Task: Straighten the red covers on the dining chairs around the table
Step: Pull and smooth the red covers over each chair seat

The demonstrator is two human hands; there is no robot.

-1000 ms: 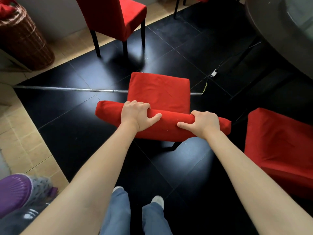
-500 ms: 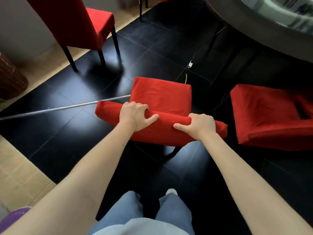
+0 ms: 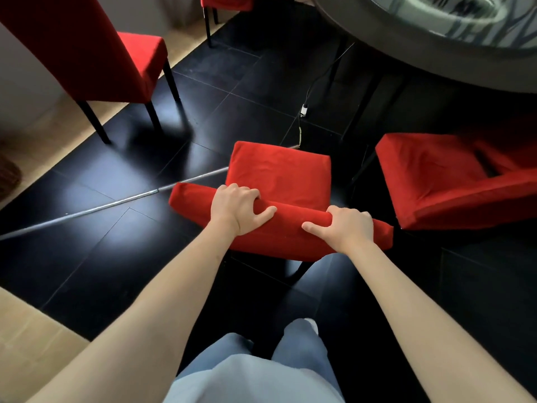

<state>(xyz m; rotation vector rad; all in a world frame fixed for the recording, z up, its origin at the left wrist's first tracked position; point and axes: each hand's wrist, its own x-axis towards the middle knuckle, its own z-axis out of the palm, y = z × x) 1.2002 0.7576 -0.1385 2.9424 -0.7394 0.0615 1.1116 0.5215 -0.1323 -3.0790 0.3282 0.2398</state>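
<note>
A person stands behind a dining chair [image 3: 279, 173] near the centre of the view, looking down over its backrest; the chair wears a red cover [image 3: 290, 237], and the top edge of the backrest runs from about 9 o'clock to about 3 o'clock of centre, dipping toward the right end. The left hand [image 3: 236, 209] grips the top of the backrest left of its middle, fingers curled over the far side and thumb stretched along the near face; the right hand [image 3: 347, 226] grips the same edge toward its right end in the same manner, fingers wrapped over the far side, thumb pointing left along the fabric; the two hands are near each other but apart. The seat lies just beyond the hands toward 12 o'clock, its cloth faintly creased.

At 3 o'clock a second red chair [image 3: 453, 181] stands near the first, its cover rumpled, with a dark fold in the fabric; at 10 o'clock a third red chair [image 3: 87, 53] stands well apart on thin dark legs; at 12 o'clock the bottom of a fourth [image 3: 229, 1] shows at the frame edge. The round dark counter [image 3: 406, 45] fills the 1 o'clock corner; a cable [image 3: 305, 109] trails over the black tiled floor [image 3: 101, 257] beneath it. A thin metal rod [image 3: 116, 203] lies on the floor from 9 o'clock toward the seat.
</note>
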